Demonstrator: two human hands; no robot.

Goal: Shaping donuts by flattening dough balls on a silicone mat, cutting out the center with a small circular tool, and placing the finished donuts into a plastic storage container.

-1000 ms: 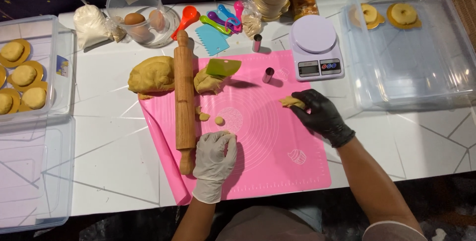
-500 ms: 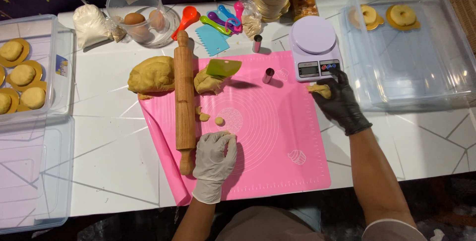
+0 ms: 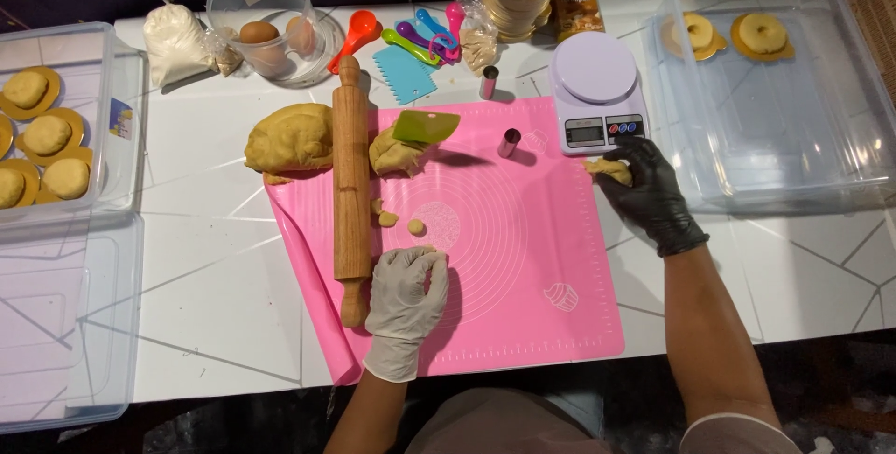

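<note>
The left hand [image 3: 406, 300], in a white glove, lies palm down on the pink silicone baking mat [image 3: 504, 277] near its front left part, fingers loosely together over a small bit of tan dough at the fingertips; whether its grip actually closes on that bit cannot be told. The right hand [image 3: 649, 195], in a black glove, sits just off the mat's right edge, its grip pinched on a small piece of tan dough [image 3: 609, 169] held right in front of the lilac digital kitchen scale [image 3: 597, 90], which stands at the mat's back right corner. A long wooden rolling pin [image 3: 351, 183] lies along the mat's left side, just beside the left hand. A big lump of tan dough [image 3: 291, 137] rests at the mat's back left corner, half on the white surface [image 3: 215, 258]. A green plastic scraper [image 3: 425, 125] stands in a smaller dough lump near the mat's back edge. A clear plastic tray [image 3: 793, 127] lies right of the mat.
</note>
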